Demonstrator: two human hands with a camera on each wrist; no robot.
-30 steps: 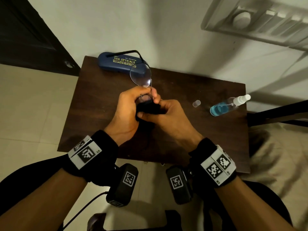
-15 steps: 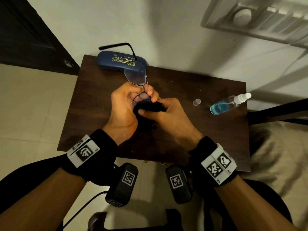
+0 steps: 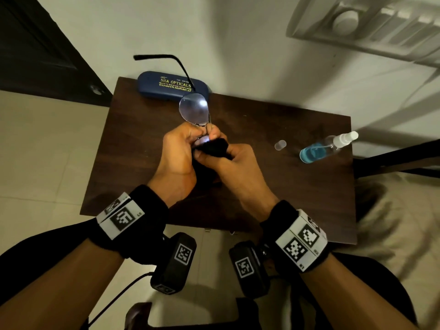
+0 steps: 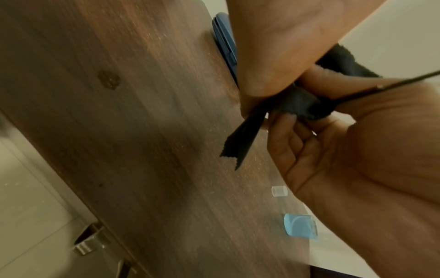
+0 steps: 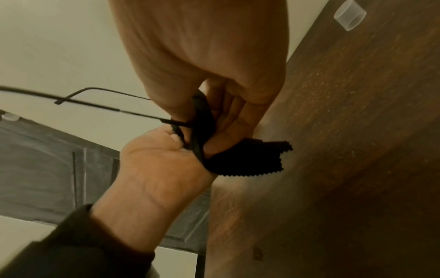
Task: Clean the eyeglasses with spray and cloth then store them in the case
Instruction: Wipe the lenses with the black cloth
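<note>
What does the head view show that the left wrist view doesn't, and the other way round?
Only the head view shows a whole lens of the eyeglasses, the case lid lettering and the spray bottle's white nozzle. Only the left wrist view shows the black cloth's loose end hanging under the hands. Both show the left hand gripping the eyeglasses, the right hand pinching the cloth, and the clear cap on the table.

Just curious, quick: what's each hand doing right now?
Left hand: closed, gripping the eyeglasses by the frame.
Right hand: closed, pinching the black cloth around one lens.
</note>
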